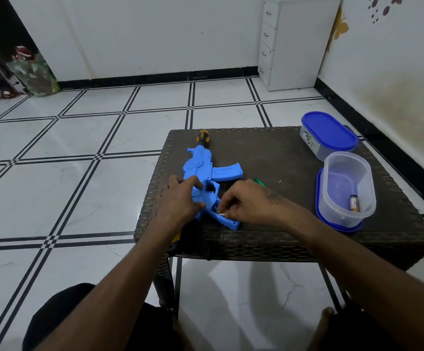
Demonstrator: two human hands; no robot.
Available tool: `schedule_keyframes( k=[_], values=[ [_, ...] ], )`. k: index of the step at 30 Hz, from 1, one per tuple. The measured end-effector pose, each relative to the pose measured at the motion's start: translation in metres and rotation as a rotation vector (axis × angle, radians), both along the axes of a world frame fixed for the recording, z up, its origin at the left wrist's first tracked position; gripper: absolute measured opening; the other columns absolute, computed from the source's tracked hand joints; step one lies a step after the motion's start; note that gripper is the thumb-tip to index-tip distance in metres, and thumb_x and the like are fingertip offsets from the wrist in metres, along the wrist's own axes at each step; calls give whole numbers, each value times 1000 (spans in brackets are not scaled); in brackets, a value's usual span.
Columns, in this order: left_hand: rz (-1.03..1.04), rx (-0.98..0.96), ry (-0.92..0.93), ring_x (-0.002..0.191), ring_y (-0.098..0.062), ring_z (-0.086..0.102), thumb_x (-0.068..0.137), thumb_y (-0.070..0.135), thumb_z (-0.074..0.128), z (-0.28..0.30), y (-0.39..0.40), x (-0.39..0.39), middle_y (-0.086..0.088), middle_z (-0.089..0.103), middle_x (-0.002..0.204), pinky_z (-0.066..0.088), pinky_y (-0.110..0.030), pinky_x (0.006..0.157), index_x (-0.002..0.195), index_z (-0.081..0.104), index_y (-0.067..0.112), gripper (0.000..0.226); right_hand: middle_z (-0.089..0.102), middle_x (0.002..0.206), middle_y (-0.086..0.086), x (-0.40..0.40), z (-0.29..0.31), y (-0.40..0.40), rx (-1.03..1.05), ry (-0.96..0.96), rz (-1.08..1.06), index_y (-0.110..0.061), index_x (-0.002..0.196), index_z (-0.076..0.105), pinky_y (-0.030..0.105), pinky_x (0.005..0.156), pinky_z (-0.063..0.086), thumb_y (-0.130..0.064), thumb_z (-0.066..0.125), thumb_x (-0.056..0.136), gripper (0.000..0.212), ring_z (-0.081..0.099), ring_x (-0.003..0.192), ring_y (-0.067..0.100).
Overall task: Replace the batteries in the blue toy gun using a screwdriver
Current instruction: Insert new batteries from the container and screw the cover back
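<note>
The blue toy gun [207,173] lies on the dark wicker table [269,153], its black and yellow muzzle end [203,137] pointing away from me. My left hand [180,198] grips the gun's body just behind the trigger. My right hand [246,201] pinches a thin screwdriver, whose green handle end [259,182] sticks out behind the hand. Its metal tip [221,213] sits at the opening in the gun's grip [227,220]. A battery [354,202] lies inside a clear tub [345,173] at the right.
The clear tub stands on its blue lid [319,214]. A second tub with a blue lid [328,130] is at the table's far right corner. A small screw [280,182] lies loose mid-table. A white drawer unit [299,44] stands against the wall. My knees are under the table's near edge.
</note>
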State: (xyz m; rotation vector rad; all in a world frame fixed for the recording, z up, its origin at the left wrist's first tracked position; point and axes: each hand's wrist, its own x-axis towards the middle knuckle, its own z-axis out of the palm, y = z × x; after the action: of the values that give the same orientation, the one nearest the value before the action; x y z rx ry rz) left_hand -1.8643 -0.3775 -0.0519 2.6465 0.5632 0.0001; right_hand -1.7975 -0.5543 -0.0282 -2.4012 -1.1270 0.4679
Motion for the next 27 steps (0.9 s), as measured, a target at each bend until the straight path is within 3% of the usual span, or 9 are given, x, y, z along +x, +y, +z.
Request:
schedule_keyframes(
  k=[3,5,8,11,15,19,27],
  values=[
    [-1,9,6,118,-30,48,79,37,75,0,0,0,-5,42,130,43,-49,101,117,54,36,43,73,109,-5,0,2,2,-45,-28,59,-17,113,74,19,78,51,2,60,87,35,63,86,3],
    [-2,6,6,118,-30,48,79,37,75,0,0,0,-6,42,130,42,-50,101,117,54,35,43,74,103,0,1,-1,4,-28,-33,49,-14,111,74,25,79,56,8,56,85,38,67,83,8],
    [0,8,4,120,-31,46,80,36,75,0,0,0,-6,42,132,41,-49,103,117,54,35,43,69,84,-2,-1,-10,8,4,-126,53,-15,102,67,34,73,57,1,58,86,24,63,75,13],
    [1,6,3,122,-31,45,80,37,75,1,0,-1,-6,41,132,40,-49,103,118,54,35,43,64,79,-6,-3,-16,13,38,-258,64,-20,94,58,43,70,52,-7,64,85,17,54,83,17],
    [-3,1,-1,121,-31,45,81,36,74,1,1,-1,-5,41,131,40,-48,103,118,54,35,43,63,84,-7,3,-16,15,19,-166,72,-22,95,56,42,73,53,-10,68,84,21,57,79,13],
    [1,6,-9,121,-30,45,80,37,74,0,0,-2,-5,41,132,40,-47,103,119,54,35,44,53,98,-12,12,-18,8,22,-184,105,-34,98,52,37,78,50,-17,78,74,40,49,93,10],
    [-5,11,-6,123,-30,43,83,37,72,2,-2,-3,-6,41,132,40,-49,104,120,53,34,41,48,107,-3,9,-24,21,26,-280,128,-23,113,51,33,73,44,-19,70,83,36,46,94,15]
  ],
)
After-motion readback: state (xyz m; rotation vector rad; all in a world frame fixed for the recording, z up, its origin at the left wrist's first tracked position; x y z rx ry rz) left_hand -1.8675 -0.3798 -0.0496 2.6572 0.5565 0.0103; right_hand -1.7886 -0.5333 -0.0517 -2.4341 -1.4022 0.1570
